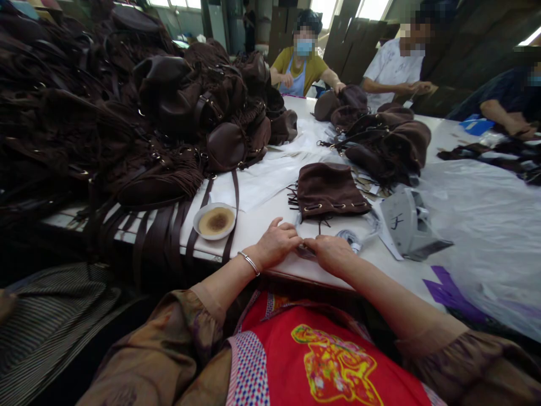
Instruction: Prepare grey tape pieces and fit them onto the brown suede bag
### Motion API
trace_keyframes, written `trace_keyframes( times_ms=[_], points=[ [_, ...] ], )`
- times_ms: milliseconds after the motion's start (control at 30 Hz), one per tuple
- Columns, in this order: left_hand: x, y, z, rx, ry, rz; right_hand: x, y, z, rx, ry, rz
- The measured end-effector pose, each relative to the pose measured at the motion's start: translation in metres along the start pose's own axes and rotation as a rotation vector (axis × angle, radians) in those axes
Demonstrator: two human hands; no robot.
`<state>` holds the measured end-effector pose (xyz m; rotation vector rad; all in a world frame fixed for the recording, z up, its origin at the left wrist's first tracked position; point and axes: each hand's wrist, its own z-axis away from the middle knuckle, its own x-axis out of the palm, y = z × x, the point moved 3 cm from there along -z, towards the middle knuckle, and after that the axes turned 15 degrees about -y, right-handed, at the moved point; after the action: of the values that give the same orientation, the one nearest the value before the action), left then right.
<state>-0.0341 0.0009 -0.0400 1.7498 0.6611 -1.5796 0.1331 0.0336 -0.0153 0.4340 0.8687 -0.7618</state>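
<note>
My left hand (276, 243) and my right hand (333, 254) meet near the front edge of the white table (262, 211). Both have their fingers pinched together, and whatever lies between the fingertips is too small to make out. Just beyond them a dark brown drawstring bag (329, 189) lies flat, with metal eyelets along its near edge and fringe at its left side. A thin dark cord hangs from it toward my hands. Beside my right hand is a small bundle in clear plastic (350, 239).
Left stands a large heap of brown bags (169, 101), straps hanging over the edge. A white bowl (214, 221) holds tan paste with a dark centre. Right are a grey dispenser-like object (416, 223), plastic sheeting (486, 208) and more bags (389, 141). Several people work around the table.
</note>
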Motion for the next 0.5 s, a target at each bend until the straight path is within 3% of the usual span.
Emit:
trace_keyframes(
  times_ms=[300, 500],
  points=[
    [0.005, -0.002, -0.004, 0.022, -0.003, 0.019, 0.011, 0.014, -0.003, -0.152, 0.106, -0.012],
    [0.004, -0.002, -0.012, 0.073, -0.008, -0.052, 0.015, 0.020, -0.011, 0.045, 0.241, -0.340]
  ],
)
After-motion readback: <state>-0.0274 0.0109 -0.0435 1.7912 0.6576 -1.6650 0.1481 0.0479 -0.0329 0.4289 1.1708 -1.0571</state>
